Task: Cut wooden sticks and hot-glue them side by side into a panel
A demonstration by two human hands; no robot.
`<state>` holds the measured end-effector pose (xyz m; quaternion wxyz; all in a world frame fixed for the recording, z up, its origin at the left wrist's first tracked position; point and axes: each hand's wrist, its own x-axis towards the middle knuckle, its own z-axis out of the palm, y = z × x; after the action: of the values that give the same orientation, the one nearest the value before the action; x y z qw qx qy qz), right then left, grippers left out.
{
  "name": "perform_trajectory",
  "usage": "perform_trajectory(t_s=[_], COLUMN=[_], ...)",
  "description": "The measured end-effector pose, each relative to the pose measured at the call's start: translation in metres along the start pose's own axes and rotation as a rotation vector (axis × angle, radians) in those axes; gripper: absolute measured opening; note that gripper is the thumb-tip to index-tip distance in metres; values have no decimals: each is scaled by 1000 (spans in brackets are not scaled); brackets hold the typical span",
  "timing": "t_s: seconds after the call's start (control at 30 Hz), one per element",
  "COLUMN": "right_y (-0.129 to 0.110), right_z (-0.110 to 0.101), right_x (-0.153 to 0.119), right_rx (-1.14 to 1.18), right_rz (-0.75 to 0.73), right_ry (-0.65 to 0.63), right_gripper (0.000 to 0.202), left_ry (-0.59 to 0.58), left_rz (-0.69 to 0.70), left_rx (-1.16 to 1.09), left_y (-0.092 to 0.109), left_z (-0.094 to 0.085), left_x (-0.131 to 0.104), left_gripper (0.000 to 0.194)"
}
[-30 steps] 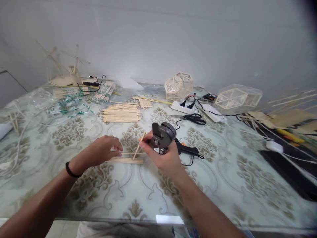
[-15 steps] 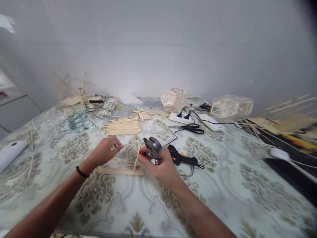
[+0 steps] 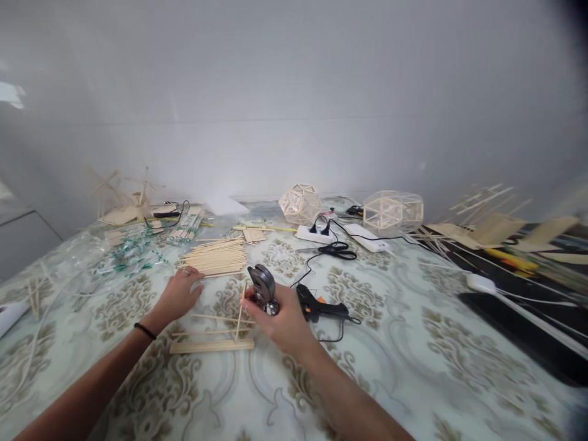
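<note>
My left hand is at the near left edge of a pile of thin wooden sticks. Its fingers are slightly bent, with a gap at the thumb, and the fingertips touch the front of the pile. In my right hand is a grey metal hand tool with a rounded, disc-like head; its exact kind is unclear. The same hand's fingertips pinch a thin wooden stick, tilted nearly upright. Its lower end meets a flat wooden strip lying on the table. Loose sticks lie just behind the strip.
A black glue gun lies right of my right hand, with black scissors and a white power strip behind. Two stick-built frames stand at the back. Plastic wrappers are at left, a black slab at right.
My left hand has moved left and forward to the stick pile. The right hand still holds the tool and the stick. The camera view has tilted up and turned slightly right.
</note>
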<state>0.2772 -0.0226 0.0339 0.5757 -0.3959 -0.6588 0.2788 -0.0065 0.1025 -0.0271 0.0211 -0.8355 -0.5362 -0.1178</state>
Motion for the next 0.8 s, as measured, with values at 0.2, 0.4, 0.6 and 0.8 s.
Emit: perform_trajectory(t_s=[0.2,0.4,0.6,0.8], right_y=[1,0,1,-1], right_z=[0,0,0,1], right_x=[0,0,0,-1], right_rx=[5,-2,-3,2], right_rz=[1,-3,-12,0], right_ry=[-9,-5,-7,-7], right_gripper=[12,11,13,13], left_ry=[-73,-127,-115,6], left_rz=[-38,-61,-17,85], left_rx=[48,36,-86,-317], left_y=[4,12,16,9], left_z=[-14,-15,-33,-92], left_x=[-2,-2,-2,-8], left_gripper=[35,37,36,28])
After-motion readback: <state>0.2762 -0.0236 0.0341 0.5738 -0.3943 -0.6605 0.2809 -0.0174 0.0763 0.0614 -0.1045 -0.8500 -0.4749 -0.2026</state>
